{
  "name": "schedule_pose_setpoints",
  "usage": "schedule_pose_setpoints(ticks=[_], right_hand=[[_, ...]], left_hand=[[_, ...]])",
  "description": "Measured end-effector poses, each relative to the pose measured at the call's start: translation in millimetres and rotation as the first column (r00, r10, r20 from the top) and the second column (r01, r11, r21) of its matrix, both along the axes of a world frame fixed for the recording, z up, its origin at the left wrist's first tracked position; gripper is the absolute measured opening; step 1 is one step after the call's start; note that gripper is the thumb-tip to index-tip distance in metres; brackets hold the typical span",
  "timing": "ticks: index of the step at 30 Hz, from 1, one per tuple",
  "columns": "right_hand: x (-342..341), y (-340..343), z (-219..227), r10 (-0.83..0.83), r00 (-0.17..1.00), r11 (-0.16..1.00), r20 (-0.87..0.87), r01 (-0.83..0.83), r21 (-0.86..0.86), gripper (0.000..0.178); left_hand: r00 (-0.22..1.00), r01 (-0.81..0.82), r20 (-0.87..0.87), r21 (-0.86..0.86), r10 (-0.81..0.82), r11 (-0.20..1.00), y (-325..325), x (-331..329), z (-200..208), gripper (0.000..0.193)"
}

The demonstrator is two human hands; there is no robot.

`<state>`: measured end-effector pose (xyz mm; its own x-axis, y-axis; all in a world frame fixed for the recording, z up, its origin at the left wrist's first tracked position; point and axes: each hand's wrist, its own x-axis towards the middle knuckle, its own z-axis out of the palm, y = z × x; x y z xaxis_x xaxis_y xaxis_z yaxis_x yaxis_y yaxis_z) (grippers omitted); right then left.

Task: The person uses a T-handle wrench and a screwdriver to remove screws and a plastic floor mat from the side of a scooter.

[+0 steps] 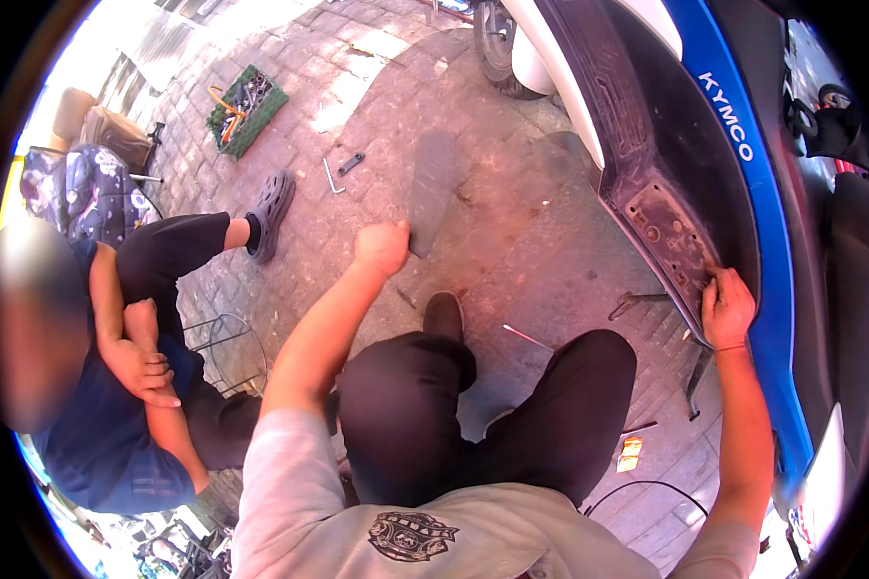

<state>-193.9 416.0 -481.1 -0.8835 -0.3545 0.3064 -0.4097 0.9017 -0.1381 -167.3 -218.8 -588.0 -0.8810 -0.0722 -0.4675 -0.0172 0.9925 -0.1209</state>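
My left hand (pixel 383 246) is closed in a fist above the paving. From it extends a flat grey panel (pixel 433 183), thin and slightly blurred against the ground. On the right, my right hand (pixel 729 307) reaches to the scooter (pixel 690 125), fingers drawn together at the lower end of a rusty, brownish recess (pixel 668 232) in its dark footboard. Whatever those fingertips pinch is too small to make out. The recess shows several holes.
A person (pixel 135 376) sits close on my left, arms folded. Beyond are a green crate of tools (pixel 246 111), an L-shaped hex key (pixel 332 177) and a short dark tool (pixel 352 162). A thin rod (pixel 528 337) and an orange packet (pixel 630 454) lie near my legs. The scooter's stand (pixel 695 381) juts out.
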Motion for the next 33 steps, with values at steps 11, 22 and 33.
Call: schedule_pose_setpoints(ticks=[11,22,33], right_hand=[[-4,13,-8,-0.005,0.999,0.999,0.054,0.003,0.047,0.020],[11,30,-11,-0.056,0.989,0.992,0.138,0.039,0.117,0.026],[-5,3,0,-0.084,0.987,0.995,0.134,0.076,0.061,0.020]], left_hand=[[0.639,-0.733,0.616,0.669,0.462,0.122,71,-19,-154,0.024],[0.903,0.418,-0.247,0.312,-0.352,0.853,108,-134,-216,0.027],[0.841,0.401,-0.532,0.496,-0.096,0.770,147,-56,-183,0.045]])
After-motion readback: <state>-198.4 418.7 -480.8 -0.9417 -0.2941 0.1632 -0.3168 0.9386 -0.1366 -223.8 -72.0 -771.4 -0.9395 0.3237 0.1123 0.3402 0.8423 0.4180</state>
